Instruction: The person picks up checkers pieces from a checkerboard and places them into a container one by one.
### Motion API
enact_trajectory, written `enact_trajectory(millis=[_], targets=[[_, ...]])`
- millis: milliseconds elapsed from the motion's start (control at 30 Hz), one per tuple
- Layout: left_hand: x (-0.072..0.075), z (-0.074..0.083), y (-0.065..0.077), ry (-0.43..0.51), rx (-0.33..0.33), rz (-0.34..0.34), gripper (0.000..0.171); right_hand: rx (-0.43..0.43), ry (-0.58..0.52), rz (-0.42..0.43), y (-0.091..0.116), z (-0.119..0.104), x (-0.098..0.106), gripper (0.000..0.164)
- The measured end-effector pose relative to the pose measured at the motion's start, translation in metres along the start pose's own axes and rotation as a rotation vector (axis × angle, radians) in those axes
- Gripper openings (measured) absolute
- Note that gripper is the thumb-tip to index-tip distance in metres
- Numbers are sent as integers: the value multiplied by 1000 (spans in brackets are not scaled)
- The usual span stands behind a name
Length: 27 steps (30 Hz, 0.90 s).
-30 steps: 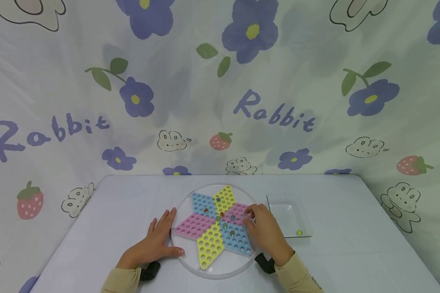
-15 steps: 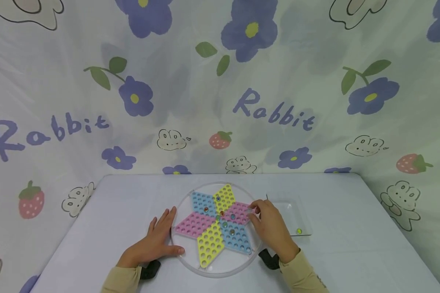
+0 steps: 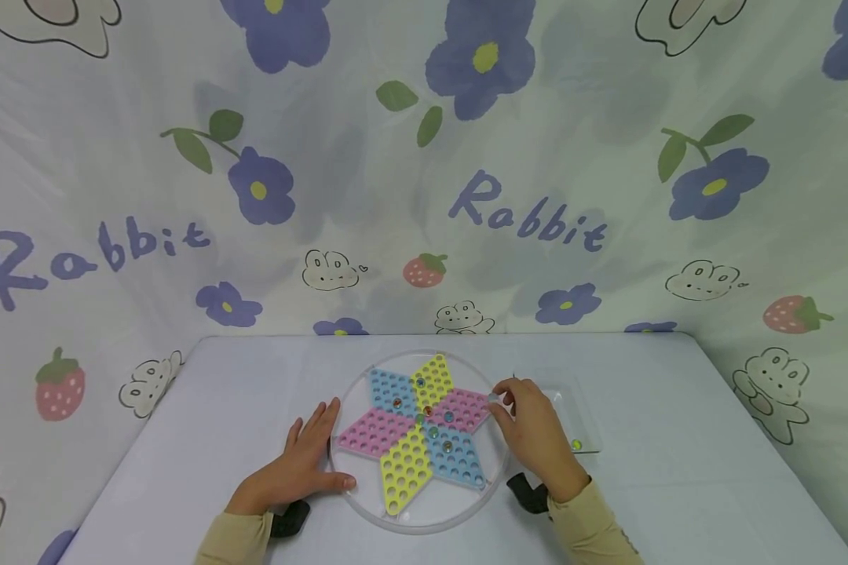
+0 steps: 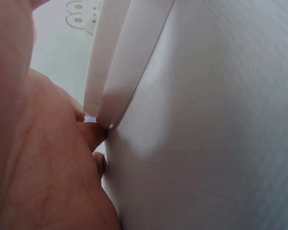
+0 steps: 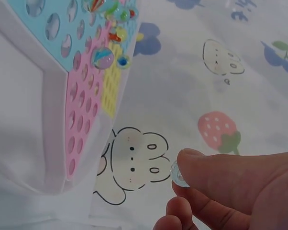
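A round Chinese checkers board [image 3: 404,477] with a pink, yellow and blue star lies on the table. Several marbles sit in its holes around the centre, among them a teal marble [image 3: 448,417] on the right pink point. My right hand [image 3: 537,435] is over the board's right rim and pinches a clear marble [image 5: 178,173] between thumb and index finger. My left hand [image 3: 293,471] rests at the board's left edge, fingers spread and thumb on the rim. In the left wrist view, fingers of that hand touch the white rim [image 4: 129,52].
Right of the board stands a clear tray [image 3: 586,420], partly behind my right hand, with a yellow-green marble [image 3: 576,445] in its near corner. A patterned curtain [image 3: 367,196] hangs behind the white table [image 3: 678,471].
My right hand has moved right, from over the right pink point to the board's rim, with the clear marble in its fingers. My left hand has stayed at the rim.
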<state>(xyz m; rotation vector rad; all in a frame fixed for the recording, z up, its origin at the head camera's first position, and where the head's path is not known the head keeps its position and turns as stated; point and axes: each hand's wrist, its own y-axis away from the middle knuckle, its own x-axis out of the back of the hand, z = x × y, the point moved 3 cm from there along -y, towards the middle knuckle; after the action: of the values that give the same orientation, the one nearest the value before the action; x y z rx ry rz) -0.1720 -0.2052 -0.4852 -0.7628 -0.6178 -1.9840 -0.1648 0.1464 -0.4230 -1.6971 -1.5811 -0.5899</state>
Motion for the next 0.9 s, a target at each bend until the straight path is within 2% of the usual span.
enact_trajectory(millis=[433, 900], targets=[[0, -1, -1, 4, 4, -5, 125, -4, -14, 34, -2, 8, 12, 18], [-2, -3, -1, 7, -7, -9, 125, -15, 0, 51, -3, 21, 17, 20]])
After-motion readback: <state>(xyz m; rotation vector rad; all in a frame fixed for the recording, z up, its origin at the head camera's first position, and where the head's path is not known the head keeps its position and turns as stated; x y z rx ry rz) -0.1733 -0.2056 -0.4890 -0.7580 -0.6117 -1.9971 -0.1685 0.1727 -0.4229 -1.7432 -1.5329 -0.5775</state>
